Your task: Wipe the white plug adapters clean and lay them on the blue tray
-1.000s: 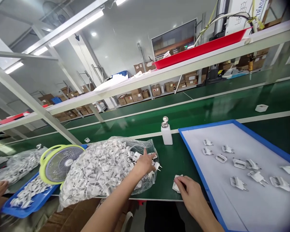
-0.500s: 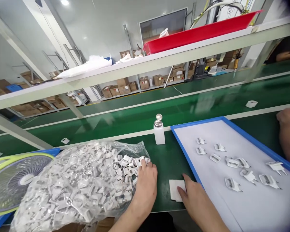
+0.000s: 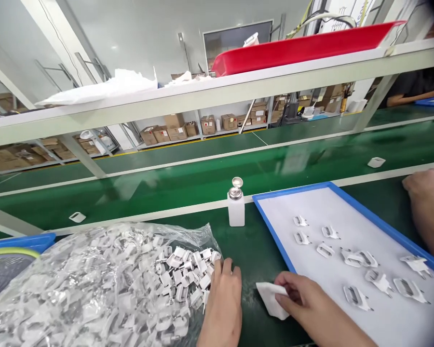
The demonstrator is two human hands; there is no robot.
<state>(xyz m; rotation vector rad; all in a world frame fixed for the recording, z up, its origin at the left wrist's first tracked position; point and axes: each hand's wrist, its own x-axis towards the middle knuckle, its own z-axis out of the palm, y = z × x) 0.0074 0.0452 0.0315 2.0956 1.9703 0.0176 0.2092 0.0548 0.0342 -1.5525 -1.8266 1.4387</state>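
My left hand (image 3: 224, 301) lies at the right edge of a clear plastic bag (image 3: 193, 234), its fingers bent downward beside loose white plug parts (image 3: 183, 270). The fingertips and thumb are mostly hidden, so I cannot make out what they hold. Between thumb and fingers, my right hand (image 3: 304, 301) grips a folded white cloth (image 3: 273, 300), tilted up off the green table. A blue-rimmed tray (image 3: 275, 236) lies right of that hand, with several white plug housings (image 3: 356, 297) with pins spread over its white lining.
A white pump bottle (image 3: 236, 207) with a metal top stands between bag and tray. Another person's hand (image 3: 425, 193) is beyond the tray's right edge. A shelf beam (image 3: 188, 99) crosses above, carrying a red tray (image 3: 304, 50). Part of a fan (image 3: 7, 270) shows at far left.
My right hand has lifted the white cloth, which lay flat before and now stands tilted. My left hand has stayed by the bag's edge. The view has shifted slightly.
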